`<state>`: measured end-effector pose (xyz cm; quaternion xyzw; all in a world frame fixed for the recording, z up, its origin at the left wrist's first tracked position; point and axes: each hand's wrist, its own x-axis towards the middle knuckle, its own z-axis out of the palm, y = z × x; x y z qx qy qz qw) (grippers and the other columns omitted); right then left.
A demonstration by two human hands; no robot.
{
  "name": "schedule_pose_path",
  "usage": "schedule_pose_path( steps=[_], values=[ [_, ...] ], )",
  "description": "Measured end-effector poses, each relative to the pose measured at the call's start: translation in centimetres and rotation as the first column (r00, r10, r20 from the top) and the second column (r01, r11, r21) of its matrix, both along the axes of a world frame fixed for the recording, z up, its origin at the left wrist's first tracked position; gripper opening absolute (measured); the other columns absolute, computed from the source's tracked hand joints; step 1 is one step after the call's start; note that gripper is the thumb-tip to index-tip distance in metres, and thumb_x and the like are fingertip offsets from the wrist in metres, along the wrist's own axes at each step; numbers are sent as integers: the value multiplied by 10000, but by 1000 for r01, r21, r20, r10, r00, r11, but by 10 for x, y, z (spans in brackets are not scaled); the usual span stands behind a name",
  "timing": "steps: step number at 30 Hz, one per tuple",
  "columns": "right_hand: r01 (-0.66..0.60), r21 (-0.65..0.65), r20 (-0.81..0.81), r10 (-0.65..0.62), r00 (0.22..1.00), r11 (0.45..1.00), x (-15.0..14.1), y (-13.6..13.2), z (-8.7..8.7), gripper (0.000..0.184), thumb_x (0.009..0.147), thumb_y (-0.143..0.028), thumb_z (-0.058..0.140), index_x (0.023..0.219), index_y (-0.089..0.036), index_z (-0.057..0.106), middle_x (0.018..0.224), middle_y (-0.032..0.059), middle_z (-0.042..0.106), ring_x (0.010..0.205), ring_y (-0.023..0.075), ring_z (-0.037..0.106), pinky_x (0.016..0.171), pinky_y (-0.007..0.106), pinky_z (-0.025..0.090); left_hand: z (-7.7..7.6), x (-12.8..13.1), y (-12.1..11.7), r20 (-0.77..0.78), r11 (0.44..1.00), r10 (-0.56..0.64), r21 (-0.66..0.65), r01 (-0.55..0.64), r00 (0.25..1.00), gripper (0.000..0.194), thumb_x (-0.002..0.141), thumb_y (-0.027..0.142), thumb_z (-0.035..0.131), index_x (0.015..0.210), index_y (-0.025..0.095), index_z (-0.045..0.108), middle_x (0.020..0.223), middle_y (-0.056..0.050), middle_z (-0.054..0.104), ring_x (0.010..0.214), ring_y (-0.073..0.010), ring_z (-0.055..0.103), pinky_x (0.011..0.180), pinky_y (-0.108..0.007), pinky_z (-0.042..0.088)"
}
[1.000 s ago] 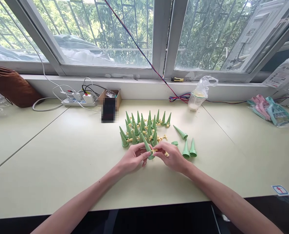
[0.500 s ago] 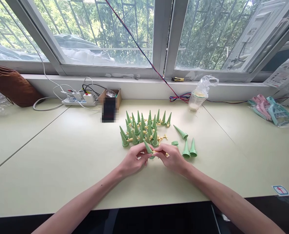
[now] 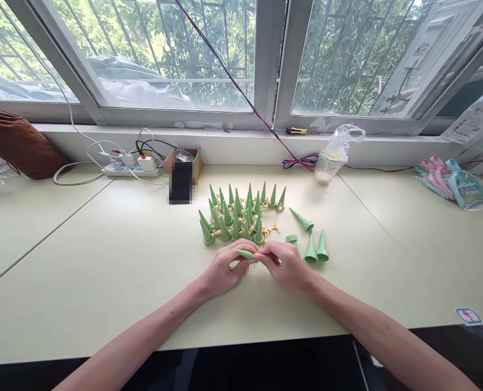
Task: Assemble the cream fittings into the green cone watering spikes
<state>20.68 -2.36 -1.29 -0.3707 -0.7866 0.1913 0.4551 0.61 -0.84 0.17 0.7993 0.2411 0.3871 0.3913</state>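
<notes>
My left hand [image 3: 227, 270] is closed around a green plant watering spike [image 3: 245, 254], whose pointed tip lies toward the left. At the spike's base, my right hand [image 3: 285, 262] pinches a small yellow valve, mostly covered by the fingertips. Just beyond both hands, several green spikes with yellow valves stand upright in a cluster [image 3: 226, 216]. Loose yellow valves [image 3: 274, 228] lie at the cluster's right side. Close to my right hand are a green cap [image 3: 292, 239], two standing spikes [image 3: 322, 247] and another spike lying on its side [image 3: 302, 220].
Along the back of the table [image 3: 103, 271] are a power strip [image 3: 131, 170], a small cardboard box [image 3: 196, 163], a blurred dark object [image 3: 181, 183] and a bagged cup [image 3: 328, 163]. Bagged pink and teal items [image 3: 455, 182] lie at right; a brown bag [image 3: 21, 144] at left.
The held spike has tipped from steeply upright to nearly flat, its point now toward the left. Both hands stay together in nearly the same place.
</notes>
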Motion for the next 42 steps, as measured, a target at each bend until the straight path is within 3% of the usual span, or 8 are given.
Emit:
schedule_pose_path(
  steps=[5,12,18,22,31,42],
  values=[
    [2,102,13,-3,1000,995,-1,0,1,281,1008,-318,521,756,-195,550,608,-16,545,498,96,454,486,228,364,0,0,1,41,990,-15,-137,21,999,176,974,240,555,1063,165,687,1120,-135,632,912,-187,661,657,-285,627],
    [-9,155,28,4,1000,988,-3,-4,3,203,970,-309,587,800,-202,566,633,-13,578,507,98,481,497,228,385,1,1,3,93,969,-23,-244,45,995,183,962,243,582,1076,162,699,1172,-137,639,991,-209,657,818,-350,622],
    [-14,161,27,9,1000,987,-4,-5,4,108,938,-219,581,832,-202,590,655,-10,588,518,98,482,493,224,397,6,2,2,131,922,-51,-376,97,990,175,949,221,603,1086,142,680,1135,-117,664,843,-163,672,809,-334,609],
    [-25,245,-13,29,1000,969,-5,-3,3,83,942,-181,568,865,-197,593,642,-27,563,493,83,448,481,206,394,6,2,2,159,889,-81,-436,143,984,186,942,217,618,1094,130,678,1133,-120,665,815,-161,674,776,-335,607],
    [-72,282,-13,79,997,957,-6,-3,8,112,929,-88,561,890,-186,597,690,-15,592,530,81,489,499,197,409,8,3,5,181,852,-86,-497,166,980,185,917,234,660,1054,114,693,1072,-118,701,785,-163,694,755,-320,615],
    [-98,307,81,77,994,947,-6,-4,11,146,961,-97,505,886,-184,595,704,1,630,550,93,524,503,217,403,8,1,5,170,831,-98,-528,175,981,192,910,248,676,1034,103,697,998,-107,716,764,-154,694,742,-294,610]
  ],
)
